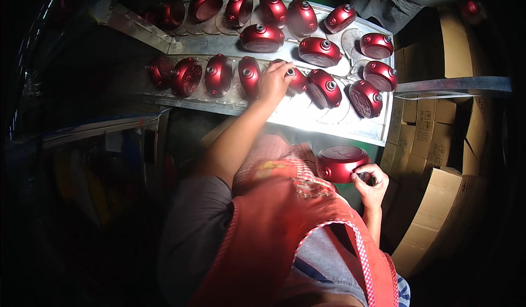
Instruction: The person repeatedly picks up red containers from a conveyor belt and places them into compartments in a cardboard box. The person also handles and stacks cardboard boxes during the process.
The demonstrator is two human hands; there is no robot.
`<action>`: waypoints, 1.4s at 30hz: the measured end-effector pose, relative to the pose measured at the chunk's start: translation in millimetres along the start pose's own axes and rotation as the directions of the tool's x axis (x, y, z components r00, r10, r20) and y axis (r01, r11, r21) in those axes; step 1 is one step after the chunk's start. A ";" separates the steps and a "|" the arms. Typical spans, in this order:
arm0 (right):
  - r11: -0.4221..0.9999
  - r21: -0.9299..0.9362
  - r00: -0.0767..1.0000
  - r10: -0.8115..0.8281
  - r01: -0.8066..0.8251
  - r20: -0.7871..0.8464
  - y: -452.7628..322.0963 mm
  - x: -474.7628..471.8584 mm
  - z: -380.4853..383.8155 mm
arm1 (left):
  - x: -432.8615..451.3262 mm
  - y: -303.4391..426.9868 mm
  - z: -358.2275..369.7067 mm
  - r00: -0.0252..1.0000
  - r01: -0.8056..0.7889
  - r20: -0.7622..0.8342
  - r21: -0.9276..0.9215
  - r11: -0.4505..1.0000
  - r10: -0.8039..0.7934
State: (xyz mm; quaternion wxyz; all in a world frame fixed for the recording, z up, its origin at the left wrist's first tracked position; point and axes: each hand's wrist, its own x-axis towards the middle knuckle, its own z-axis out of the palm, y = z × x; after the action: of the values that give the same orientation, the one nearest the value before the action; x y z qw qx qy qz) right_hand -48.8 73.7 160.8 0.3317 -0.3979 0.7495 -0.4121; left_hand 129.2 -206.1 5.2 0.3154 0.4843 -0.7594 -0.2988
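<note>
My left hand [274,84] reaches over the metal conveyor tray [230,107], its fingertips around the neck of a red metallic bottle [299,84]. Part of that bottle is hidden behind the fingers. Low on the right, in front of the tray, my right hand [373,183] grips another red bottle [339,167] by its neck. This one is held off the tray, with its patterned flat face turned up. Near my left hand, a red bottle [248,77] stands to the left and another red bottle [324,89] leans to the right.
More red bottles [302,17] stand or lean along both conveyor rows. Stacked cardboard boxes [423,126] fill the right side, beside an open carton flap [431,200]. A metal strip [452,86] juts from the tray's right end. Across the tray shows a person's grey garment [388,7].
</note>
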 end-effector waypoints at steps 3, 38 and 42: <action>0.999 0.035 1.000 0.022 -0.022 0.004 8.9 3.6 -15.9 | 9.8 2.0 3.5 0.982 -0.086 0.164 -0.038 0.996 0.092; 0.784 -0.151 0.606 -0.326 0.602 0.725 -63.7 182.6 198.2 | -60.6 -3.3 -135.0 0.941 0.195 -0.322 0.259 0.946 -0.106; 0.778 0.085 0.589 -0.538 0.623 0.602 -30.7 155.9 139.5 | -101.0 60.8 -96.2 0.785 -0.062 -0.620 -0.081 0.995 -0.002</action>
State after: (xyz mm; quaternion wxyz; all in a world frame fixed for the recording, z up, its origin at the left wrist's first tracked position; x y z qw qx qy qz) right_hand 4.0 -121.8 100.1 0.3687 -0.7503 0.4600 -0.2992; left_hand 203.4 -105.6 92.1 0.5747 0.5276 -0.6062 -0.1548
